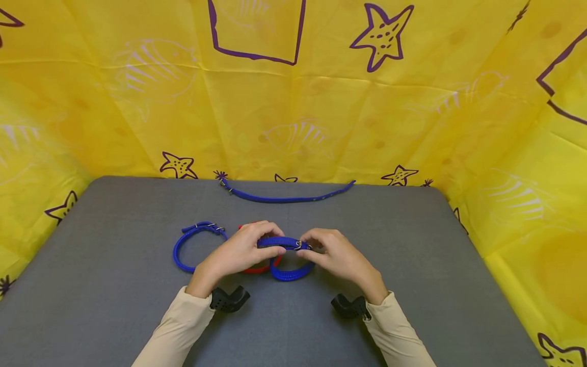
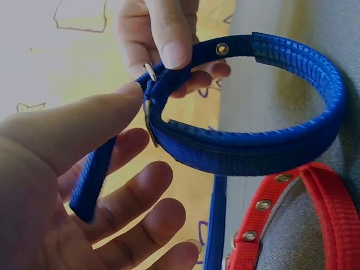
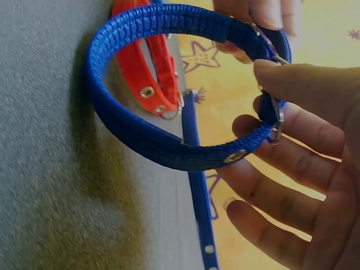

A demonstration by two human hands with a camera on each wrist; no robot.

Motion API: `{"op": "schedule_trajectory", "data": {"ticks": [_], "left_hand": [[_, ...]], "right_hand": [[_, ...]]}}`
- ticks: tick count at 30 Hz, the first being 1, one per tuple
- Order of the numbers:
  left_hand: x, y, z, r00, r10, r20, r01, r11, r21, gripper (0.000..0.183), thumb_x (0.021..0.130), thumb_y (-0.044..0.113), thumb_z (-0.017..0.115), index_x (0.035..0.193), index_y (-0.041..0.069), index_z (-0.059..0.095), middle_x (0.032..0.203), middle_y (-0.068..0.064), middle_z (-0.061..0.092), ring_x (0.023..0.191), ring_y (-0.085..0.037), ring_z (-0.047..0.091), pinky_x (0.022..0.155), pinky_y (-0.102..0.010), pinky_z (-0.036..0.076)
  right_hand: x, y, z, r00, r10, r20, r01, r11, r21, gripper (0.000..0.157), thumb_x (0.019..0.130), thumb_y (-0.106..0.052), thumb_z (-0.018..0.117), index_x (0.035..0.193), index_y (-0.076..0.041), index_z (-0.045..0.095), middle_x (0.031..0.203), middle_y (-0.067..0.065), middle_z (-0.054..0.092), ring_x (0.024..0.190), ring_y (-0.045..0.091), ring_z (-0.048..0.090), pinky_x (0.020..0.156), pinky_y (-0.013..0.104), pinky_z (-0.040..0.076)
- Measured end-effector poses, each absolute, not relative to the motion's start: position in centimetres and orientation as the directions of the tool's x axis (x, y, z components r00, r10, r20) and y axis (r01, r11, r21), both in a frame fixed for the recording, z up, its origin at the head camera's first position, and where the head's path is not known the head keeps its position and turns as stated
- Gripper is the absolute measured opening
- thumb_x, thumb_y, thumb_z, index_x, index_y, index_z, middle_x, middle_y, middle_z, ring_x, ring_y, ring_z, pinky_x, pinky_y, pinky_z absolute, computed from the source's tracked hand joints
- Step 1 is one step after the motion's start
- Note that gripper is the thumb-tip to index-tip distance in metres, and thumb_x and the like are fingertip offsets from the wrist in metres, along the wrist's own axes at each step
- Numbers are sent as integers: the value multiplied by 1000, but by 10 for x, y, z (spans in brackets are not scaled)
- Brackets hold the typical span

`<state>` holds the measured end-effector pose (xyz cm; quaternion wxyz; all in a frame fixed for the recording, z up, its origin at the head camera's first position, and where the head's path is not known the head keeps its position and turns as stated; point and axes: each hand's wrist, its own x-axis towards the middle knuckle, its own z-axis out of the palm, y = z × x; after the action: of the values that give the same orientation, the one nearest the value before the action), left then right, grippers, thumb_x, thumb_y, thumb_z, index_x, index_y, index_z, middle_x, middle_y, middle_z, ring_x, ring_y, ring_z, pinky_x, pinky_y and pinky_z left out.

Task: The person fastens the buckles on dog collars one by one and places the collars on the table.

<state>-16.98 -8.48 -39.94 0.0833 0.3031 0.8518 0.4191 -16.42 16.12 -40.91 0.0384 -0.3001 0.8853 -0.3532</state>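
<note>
A blue padded collar [image 1: 289,276], closed into a loop, is held up between both hands above the grey table. My left hand [image 1: 240,250] pinches its strap between thumb and fingers, and the free strap end [image 2: 93,183] hangs past the thumb in the left wrist view. My right hand [image 1: 339,255] grips it at the metal buckle [image 3: 277,109], thumb on top, other fingers spread loosely below. A metal eyelet [image 3: 235,157] shows on the strap beside the buckle. Behind the left hand lies a red collar [image 1: 257,269], partly hidden.
Left of the hands, another blue collar [image 1: 176,252] lies on the table [image 1: 114,306], buckled into a ring. A third blue collar [image 1: 279,200] stretches out lengthwise near the back edge. Yellow printed cloth [image 1: 321,112] rises behind and on both sides.
</note>
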Motion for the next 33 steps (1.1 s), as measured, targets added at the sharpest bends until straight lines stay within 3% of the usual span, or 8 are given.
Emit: {"op": "schedule_trajectory", "data": {"ticks": [9,20,33], "left_hand": [[-172,-85,-404,-810,583,63,415,494,764,18,89,29,75,102,19,67,87,8,66,76,-7,57,72,-23,47],[-172,-86,-403,-819,560,124,434,464,772,10,93,32,70,95,22,69,83,6,67,68,-12,53,63,-22,43],[-171,-82,-404,-795,603,65,434,491,756,16,92,34,71,99,21,66,85,10,64,77,-6,55,72,-24,46]], "right_hand": [[-167,168,-409,-811,-562,163,-516,557,-651,16,91,-25,73,101,-12,72,93,-2,71,83,7,64,78,27,56],[-166,167,-407,-809,-569,147,-510,555,-657,16,92,-24,72,100,-11,72,90,-3,71,82,5,62,77,25,54],[-166,167,-407,-815,-570,106,-483,566,-668,16,92,-25,72,100,-11,71,93,-3,71,86,8,65,79,27,54]]}}
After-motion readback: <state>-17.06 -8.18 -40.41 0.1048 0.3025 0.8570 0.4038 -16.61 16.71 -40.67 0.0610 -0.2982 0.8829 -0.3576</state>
